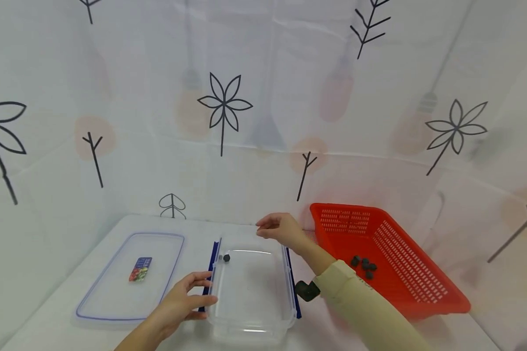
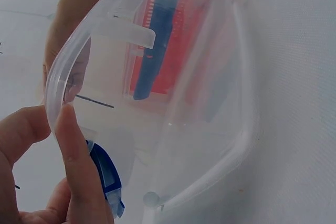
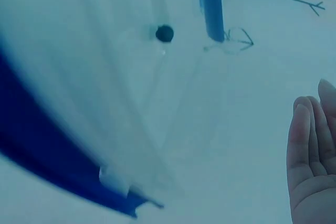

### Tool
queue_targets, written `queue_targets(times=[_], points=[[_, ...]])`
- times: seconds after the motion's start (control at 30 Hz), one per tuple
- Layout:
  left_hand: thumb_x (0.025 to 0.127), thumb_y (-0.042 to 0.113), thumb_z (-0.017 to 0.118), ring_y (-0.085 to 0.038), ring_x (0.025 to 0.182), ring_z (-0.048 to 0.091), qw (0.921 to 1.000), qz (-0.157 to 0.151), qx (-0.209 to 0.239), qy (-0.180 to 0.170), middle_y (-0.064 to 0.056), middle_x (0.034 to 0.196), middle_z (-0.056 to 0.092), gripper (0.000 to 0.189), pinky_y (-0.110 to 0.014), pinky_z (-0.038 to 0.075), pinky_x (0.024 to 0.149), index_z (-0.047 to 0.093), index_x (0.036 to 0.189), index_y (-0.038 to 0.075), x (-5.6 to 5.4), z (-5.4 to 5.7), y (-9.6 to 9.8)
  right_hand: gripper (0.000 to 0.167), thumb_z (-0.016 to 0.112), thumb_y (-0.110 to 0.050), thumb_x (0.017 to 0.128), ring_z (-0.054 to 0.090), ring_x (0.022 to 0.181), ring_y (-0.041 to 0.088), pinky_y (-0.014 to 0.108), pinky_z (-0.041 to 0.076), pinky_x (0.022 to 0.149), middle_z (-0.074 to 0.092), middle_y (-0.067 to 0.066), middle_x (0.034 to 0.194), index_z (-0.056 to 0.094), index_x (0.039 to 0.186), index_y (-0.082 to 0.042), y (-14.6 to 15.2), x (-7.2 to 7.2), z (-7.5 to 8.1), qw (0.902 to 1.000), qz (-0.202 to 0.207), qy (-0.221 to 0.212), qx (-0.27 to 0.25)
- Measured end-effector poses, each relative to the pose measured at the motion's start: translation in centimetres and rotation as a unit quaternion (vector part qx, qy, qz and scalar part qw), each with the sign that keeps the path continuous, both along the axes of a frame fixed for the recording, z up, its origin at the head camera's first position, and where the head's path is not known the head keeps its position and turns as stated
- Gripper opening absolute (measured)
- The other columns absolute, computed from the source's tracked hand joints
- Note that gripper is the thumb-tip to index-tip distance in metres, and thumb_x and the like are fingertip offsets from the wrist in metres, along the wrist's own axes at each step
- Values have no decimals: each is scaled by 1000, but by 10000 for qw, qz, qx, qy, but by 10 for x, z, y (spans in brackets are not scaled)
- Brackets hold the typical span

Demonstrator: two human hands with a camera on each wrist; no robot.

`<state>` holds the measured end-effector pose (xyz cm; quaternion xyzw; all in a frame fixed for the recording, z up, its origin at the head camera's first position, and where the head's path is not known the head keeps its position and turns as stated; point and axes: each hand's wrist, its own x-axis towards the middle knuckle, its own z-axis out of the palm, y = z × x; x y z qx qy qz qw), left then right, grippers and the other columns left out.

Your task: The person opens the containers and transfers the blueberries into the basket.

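Note:
A clear plastic storage box (image 1: 250, 297) with blue side latches stands on the white table, its lid off. My left hand (image 1: 186, 300) holds the box's left rim, and in the left wrist view the thumb and fingers (image 2: 79, 156) pinch that edge. One small dark lump (image 1: 226, 257) lies inside, near the far left corner, also visible in the right wrist view as a round dark spot (image 3: 164, 33). Over the box's far right corner hovers my right hand (image 1: 285, 230), with nothing seen in it; in the right wrist view its fingers (image 3: 310, 135) look fairly straight.
A red plastic basket (image 1: 391, 302) stands to the right, with several dark lumps (image 1: 365, 264) on its floor. On the left, the clear lid (image 1: 114, 292) with a blue seal and a colourful label lies flat. A patterned white curtain (image 1: 263, 180) hangs behind the table.

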<state>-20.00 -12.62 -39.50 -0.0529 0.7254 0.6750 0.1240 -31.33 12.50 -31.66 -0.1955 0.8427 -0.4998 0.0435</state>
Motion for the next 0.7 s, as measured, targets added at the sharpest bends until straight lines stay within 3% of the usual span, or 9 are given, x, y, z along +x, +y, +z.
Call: queue_targets(times=[0.27, 0.53, 0.7], points=[[76, 8, 76, -22, 83, 57, 10000, 0, 55, 24, -16, 122, 45, 66, -37, 56, 65, 43, 132, 2, -1, 0, 0, 18, 69, -10, 84, 63, 80, 22, 38, 53, 81, 67, 5, 86, 68, 100, -3, -33, -4, -10, 9991, 388, -23, -181], [76, 9, 77, -22, 80, 58, 10000, 55, 35, -27, -16, 122, 45, 66, -36, 56, 64, 43, 132, 3, -2, 0, -1, 17, 70, -8, 83, 62, 78, 16, 34, 53, 79, 65, 4, 84, 68, 99, -3, -59, -14, -24, 9987, 413, -242, -156], [76, 9, 77, -22, 80, 59, 10000, 1, 58, -9, -16, 121, 45, 66, -36, 56, 63, 43, 132, 2, -2, -1, -2, 18, 71, -4, 81, 61, 77, 16, 34, 54, 79, 65, 6, 84, 67, 99, 1, -68, -24, -37, 9989, 205, -409, -111]])
